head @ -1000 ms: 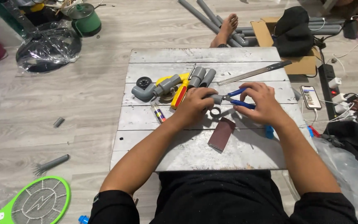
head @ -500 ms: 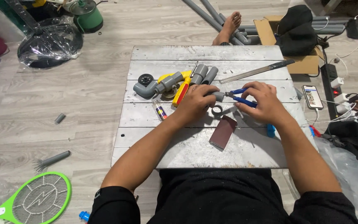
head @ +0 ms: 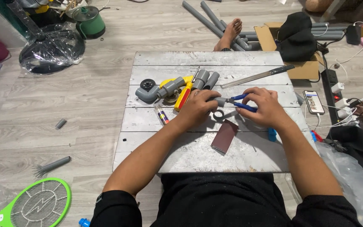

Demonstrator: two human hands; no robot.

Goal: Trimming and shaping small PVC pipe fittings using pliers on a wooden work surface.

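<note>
A short grey pipe piece [head: 220,101] is gripped in the curled fingers of the left hand [head: 199,107], just above the dark sandpaper sheet [head: 224,135] on the surface [head: 248,155]. Blue-handled pliers [head: 240,102] are closed in the right hand [head: 265,107], their tips at the piece; the work appears unfinished. Beyond, a black bag [head: 297,35] is held in a cardboard box [head: 267,38].

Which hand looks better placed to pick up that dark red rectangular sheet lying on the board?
Probably the left hand: it sits closer to the dark red rectangular sheet, while the right hand grips the blue-handled pliers.
</note>
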